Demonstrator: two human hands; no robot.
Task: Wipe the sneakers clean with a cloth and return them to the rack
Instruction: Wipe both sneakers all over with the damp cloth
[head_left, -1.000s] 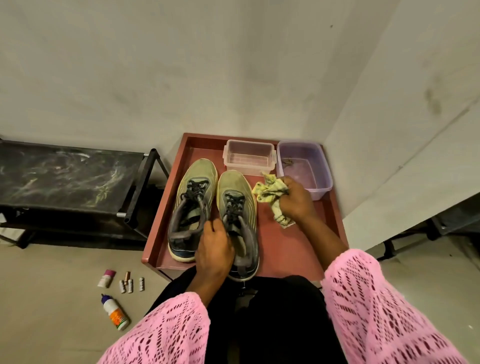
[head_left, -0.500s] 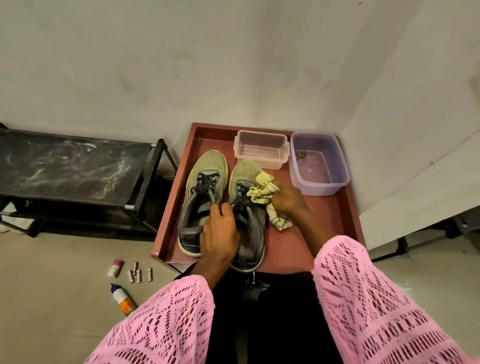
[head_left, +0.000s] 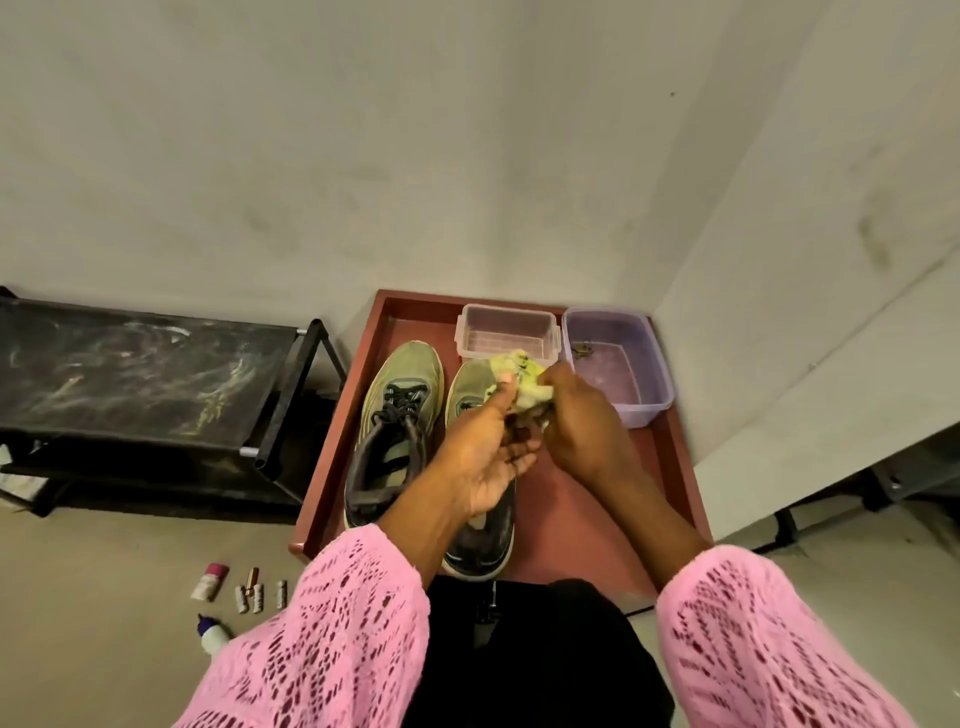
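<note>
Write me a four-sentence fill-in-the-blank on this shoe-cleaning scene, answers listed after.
1. Both hands hold the yellow ____ above the right sneaker.
2. The two sneakers sit on a ____ tray.
3. The tub right of the clear container is ____.
4. The black rack stands ____ of the tray.

Answers: cloth; red; purple; left

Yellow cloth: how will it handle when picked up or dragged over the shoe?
The cloth looks floppy: it bunches between both hands. Probably light, since fingertips hold it. May be damp, given the purple tub beside it; unconfirmed.
</note>
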